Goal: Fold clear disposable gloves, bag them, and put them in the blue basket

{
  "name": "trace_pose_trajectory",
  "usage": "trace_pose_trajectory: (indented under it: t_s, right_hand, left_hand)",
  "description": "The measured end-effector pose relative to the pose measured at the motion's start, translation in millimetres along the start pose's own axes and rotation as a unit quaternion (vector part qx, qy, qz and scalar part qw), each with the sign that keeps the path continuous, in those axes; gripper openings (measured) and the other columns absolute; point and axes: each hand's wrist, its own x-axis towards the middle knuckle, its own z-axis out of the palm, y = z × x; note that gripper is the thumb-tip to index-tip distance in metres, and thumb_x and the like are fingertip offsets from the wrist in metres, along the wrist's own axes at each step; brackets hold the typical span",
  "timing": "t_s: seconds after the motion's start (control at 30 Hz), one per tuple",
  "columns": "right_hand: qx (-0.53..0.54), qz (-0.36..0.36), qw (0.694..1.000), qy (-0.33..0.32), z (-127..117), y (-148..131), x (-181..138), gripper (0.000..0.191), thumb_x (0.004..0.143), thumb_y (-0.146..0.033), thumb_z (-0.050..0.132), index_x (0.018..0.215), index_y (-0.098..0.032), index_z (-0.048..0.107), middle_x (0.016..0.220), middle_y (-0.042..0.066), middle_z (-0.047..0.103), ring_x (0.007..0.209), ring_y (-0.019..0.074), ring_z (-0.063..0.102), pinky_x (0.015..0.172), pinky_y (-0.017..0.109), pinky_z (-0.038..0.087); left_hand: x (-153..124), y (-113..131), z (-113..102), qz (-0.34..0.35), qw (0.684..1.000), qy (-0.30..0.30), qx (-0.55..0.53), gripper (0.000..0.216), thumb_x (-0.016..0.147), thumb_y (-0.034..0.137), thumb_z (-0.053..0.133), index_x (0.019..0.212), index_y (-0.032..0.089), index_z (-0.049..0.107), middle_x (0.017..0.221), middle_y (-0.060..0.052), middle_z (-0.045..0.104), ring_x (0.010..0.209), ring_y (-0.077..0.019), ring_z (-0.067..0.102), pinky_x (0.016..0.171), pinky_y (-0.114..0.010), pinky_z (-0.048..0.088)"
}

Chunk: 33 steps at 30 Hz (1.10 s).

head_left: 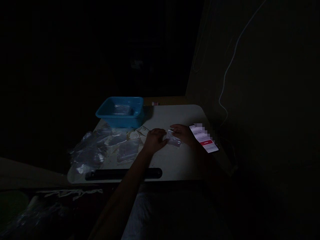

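Two hands meet over a small clear bag (174, 140) in the head view, near the middle of a pale table (175, 163) in a very dark room. The left hand (155, 138) comes in from the lower left on a long bare forearm. Its fingers are curled and pinch the bag's left edge. The right hand (183, 132) rests against the bag's far right side with its fingers reaching over the top. The dark hides whether they grip the bag or only rest on it. The bag lies low, at or just above the tabletop.

Just right of the right hand, a lit phone (203, 138) lies face up near the table's right edge. A blue basin (120, 111) stands at the far left corner with something clear inside. In front of the basin, a loose heap of clear plastic bags (91, 151) spills over the left edge. One flat bag (127, 151) lies between that heap and the left hand. A black strip (123, 174) runs along the near edge of the table. A white cable (230, 66) hangs down the wall on the right.
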Motion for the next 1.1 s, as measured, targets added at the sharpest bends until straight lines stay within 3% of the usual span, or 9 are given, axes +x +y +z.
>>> trace_pose_trajectory:
  t_s: [0.1,0.2,0.4,0.67,0.87,1.1]
  right_hand:
    - [0.046,0.009,0.999,0.004,-1.7,2.3,1.6,0.032,0.060,-0.018,0.060,0.092,-0.017,0.060,0.072,0.000,0.059,0.068,0.0128,0.058,0.064,0.026,0.046]
    - [0.071,0.008,0.997,0.010,-2.6,3.2,1.7,0.035,0.059,-0.021,0.063,0.094,-0.018,0.060,0.075,0.000,0.060,0.071,0.0135,0.059,0.064,0.025,0.046]
    - [0.081,0.010,0.997,-0.002,-1.5,-3.5,-2.0,0.039,0.060,-0.027,0.064,0.098,-0.017,0.060,0.081,0.003,0.063,0.073,0.0148,0.060,0.064,0.026,0.045]
    - [0.002,0.029,0.999,0.019,-1.8,-3.3,-3.4,0.028,0.068,-0.032,0.059,0.091,-0.018,0.065,0.084,0.004,0.067,0.073,0.0155,0.061,0.062,0.026,0.045]
    - [-0.036,0.026,0.999,0.011,1.0,-2.8,-0.7,0.019,0.066,-0.032,0.060,0.074,-0.017,0.066,0.074,0.003,0.067,0.068,0.0159,0.061,0.058,0.025,0.045]
    - [-0.022,0.036,0.999,-0.001,-0.3,-7.9,-4.3,0.020,0.067,-0.032,0.057,0.075,-0.015,0.065,0.070,0.002,0.065,0.063,0.0134,0.058,0.056,0.023,0.043]
  left_hand:
    - [0.1,-4.7,2.0,0.037,0.998,0.017,-0.051,0.016,0.073,0.034,0.059,0.075,0.020,0.067,0.092,-0.005,0.068,0.090,-0.0194,0.060,0.084,-0.035,0.043]
    - [0.3,-8.6,4.1,0.054,0.994,0.040,-0.090,0.018,0.075,0.034,0.058,0.067,0.020,0.067,0.086,-0.005,0.069,0.085,-0.0179,0.062,0.081,-0.034,0.045]
    - [2.2,-14.4,6.4,0.052,0.986,0.034,-0.152,0.024,0.080,0.030,0.048,0.072,0.021,0.068,0.083,-0.005,0.070,0.081,-0.0157,0.063,0.079,-0.031,0.046]
    - [3.5,-11.2,3.5,0.056,0.981,0.057,-0.177,0.018,0.074,0.028,0.054,0.064,0.019,0.065,0.080,-0.007,0.070,0.076,-0.0161,0.064,0.074,-0.030,0.048]
    - [3.4,-11.6,4.1,0.054,0.980,0.062,-0.184,0.010,0.070,0.025,0.059,0.062,0.019,0.062,0.080,-0.006,0.069,0.076,-0.0165,0.064,0.075,-0.031,0.047]
    - [3.4,-9.4,1.8,0.023,0.969,0.051,-0.241,0.016,0.072,0.028,0.058,0.061,0.018,0.062,0.079,-0.007,0.069,0.075,-0.0161,0.063,0.073,-0.029,0.047]
